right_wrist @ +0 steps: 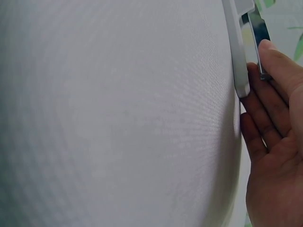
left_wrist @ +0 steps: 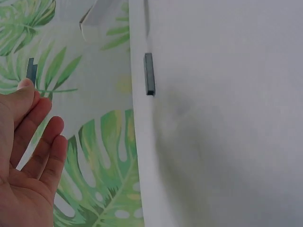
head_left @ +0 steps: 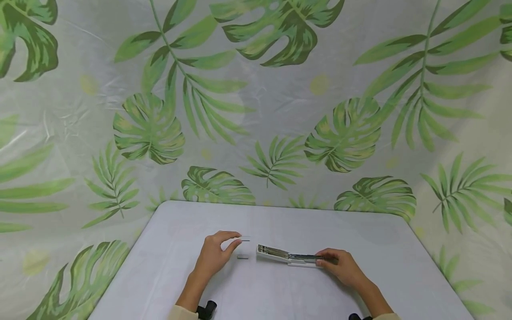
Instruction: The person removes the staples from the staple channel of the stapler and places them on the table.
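Note:
An opened stapler (head_left: 274, 254) lies near the middle of the table, its white top cover swung back to the left and the metal inside showing. My right hand (head_left: 341, 266) pinches the stapler's metal magazine (right_wrist: 260, 32) between thumb and fingers, above the white base (right_wrist: 240, 66). To the left, my left hand (head_left: 216, 254) pinches a short strip of staples (left_wrist: 31, 70) by one end between thumb and index finger, raised over the table. The other fingers of that hand are loosely bent. Below it, a second strip of staples (left_wrist: 149, 74) lies on the table.
The white-covered table (head_left: 192, 218) has rounded far corners. Behind it hangs a pale curtain (head_left: 280, 102) printed with green leaves, right up to the table's far edge.

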`<state>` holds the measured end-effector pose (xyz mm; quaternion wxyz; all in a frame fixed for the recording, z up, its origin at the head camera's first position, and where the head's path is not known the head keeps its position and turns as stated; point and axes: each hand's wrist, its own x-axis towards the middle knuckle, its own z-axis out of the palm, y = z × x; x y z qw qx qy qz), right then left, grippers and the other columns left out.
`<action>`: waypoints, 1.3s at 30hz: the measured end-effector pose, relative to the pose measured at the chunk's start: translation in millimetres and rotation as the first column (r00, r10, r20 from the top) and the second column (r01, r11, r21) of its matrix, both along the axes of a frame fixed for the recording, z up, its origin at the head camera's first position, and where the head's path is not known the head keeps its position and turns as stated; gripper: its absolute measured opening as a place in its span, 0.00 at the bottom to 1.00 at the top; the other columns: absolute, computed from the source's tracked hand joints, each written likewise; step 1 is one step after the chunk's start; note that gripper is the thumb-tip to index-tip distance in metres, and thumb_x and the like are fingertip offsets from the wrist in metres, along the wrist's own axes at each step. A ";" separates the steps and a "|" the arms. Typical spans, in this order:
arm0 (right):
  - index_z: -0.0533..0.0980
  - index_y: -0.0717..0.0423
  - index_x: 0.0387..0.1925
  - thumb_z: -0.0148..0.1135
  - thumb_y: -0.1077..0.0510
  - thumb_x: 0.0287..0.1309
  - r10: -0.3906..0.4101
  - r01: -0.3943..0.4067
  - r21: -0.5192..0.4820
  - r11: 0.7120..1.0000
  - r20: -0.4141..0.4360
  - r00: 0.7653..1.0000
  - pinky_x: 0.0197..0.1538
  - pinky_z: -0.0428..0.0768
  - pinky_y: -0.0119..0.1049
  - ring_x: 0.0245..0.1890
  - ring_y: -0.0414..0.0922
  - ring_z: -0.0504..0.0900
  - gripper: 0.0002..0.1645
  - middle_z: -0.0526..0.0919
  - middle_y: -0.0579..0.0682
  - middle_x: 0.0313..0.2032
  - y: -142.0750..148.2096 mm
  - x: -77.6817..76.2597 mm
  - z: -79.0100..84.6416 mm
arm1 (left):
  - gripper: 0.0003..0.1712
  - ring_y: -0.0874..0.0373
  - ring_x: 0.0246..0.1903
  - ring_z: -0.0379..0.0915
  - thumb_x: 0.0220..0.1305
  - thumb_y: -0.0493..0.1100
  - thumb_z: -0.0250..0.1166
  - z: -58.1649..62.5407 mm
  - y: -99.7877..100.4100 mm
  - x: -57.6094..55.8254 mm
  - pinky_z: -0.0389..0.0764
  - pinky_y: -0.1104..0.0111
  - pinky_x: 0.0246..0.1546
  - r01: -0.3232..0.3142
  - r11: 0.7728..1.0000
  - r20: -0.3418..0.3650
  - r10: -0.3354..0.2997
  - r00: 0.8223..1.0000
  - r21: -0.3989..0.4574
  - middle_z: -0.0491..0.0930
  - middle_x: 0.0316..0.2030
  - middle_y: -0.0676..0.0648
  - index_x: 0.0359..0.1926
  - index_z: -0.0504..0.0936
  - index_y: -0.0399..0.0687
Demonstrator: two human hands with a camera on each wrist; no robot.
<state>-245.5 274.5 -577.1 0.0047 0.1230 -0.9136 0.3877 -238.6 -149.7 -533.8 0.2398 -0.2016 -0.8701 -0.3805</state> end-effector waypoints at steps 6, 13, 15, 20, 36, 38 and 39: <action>0.86 0.40 0.43 0.74 0.43 0.59 -0.011 0.011 -0.006 1.000 0.006 1.000 0.48 0.82 0.33 0.43 0.32 0.83 0.13 0.89 0.38 0.41 -1.3 -0.2 0.2 | 0.14 0.55 0.49 0.87 0.63 0.49 0.74 -6.6 -10.9 -1.5 0.87 0.56 0.51 -0.019 1.000 0.041 0.019 0.999 0.004 0.91 0.44 0.53 0.47 0.91 0.50; 0.86 0.39 0.44 0.74 0.43 0.59 -0.021 0.021 0.000 1.000 0.014 1.000 0.48 0.82 0.32 0.43 0.32 0.83 0.12 0.89 0.39 0.42 -1.8 1.2 1.3 | 0.14 0.55 0.50 0.87 0.62 0.49 0.75 -17.9 -22.2 -2.5 0.85 0.56 0.54 -0.049 0.999 0.138 0.050 0.989 -0.015 0.90 0.45 0.54 0.47 0.91 0.52; 0.86 0.39 0.44 0.74 0.43 0.59 -0.015 0.015 -0.001 1.000 0.012 1.000 0.48 0.82 0.32 0.43 0.32 0.83 0.13 0.89 0.39 0.42 -1.6 1.8 1.4 | 0.14 0.55 0.51 0.86 0.63 0.50 0.74 -20.9 -26.8 -2.0 0.84 0.56 0.56 -0.047 0.999 0.180 0.050 0.982 -0.022 0.90 0.46 0.55 0.48 0.91 0.53; 0.86 0.40 0.44 0.73 0.42 0.59 -0.008 0.008 -0.001 1.000 0.018 1.000 0.48 0.82 0.32 0.43 0.32 0.83 0.13 0.89 0.39 0.42 -0.9 1.4 0.8 | 0.13 0.54 0.52 0.86 0.64 0.50 0.73 -25.9 -37.5 -1.1 0.84 0.54 0.56 -0.036 0.999 0.235 0.042 0.971 -0.028 0.90 0.46 0.55 0.48 0.91 0.54; 0.86 0.38 0.44 0.73 0.41 0.60 -0.017 0.017 0.009 1.000 0.028 0.999 0.54 0.83 0.36 0.49 0.39 0.85 0.13 0.89 0.37 0.43 -0.1 0.0 1.7 | 0.07 0.55 0.46 0.86 0.58 0.45 0.77 -37.6 -44.7 -4.7 0.84 0.56 0.53 -0.020 0.995 0.298 0.048 0.953 -0.097 0.90 0.40 0.56 0.39 0.93 0.56; 0.86 0.38 0.44 0.72 0.41 0.60 -0.019 0.019 0.013 1.000 0.030 0.999 0.54 0.82 0.36 0.48 0.38 0.85 0.13 0.89 0.37 0.43 -0.4 0.2 1.9 | 0.06 0.54 0.46 0.85 0.58 0.45 0.78 -37.7 -44.4 -4.4 0.84 0.56 0.53 -0.021 0.994 0.291 0.052 0.955 -0.108 0.90 0.40 0.55 0.38 0.93 0.56; 0.86 0.38 0.44 0.72 0.41 0.60 -0.020 0.019 0.015 1.000 0.029 0.999 0.53 0.82 0.35 0.48 0.37 0.85 0.13 0.89 0.37 0.43 -0.6 0.5 1.9 | 0.06 0.54 0.46 0.85 0.58 0.44 0.78 -37.9 -44.3 -4.5 0.84 0.56 0.53 -0.021 0.993 0.286 0.054 0.957 -0.115 0.90 0.39 0.55 0.37 0.93 0.55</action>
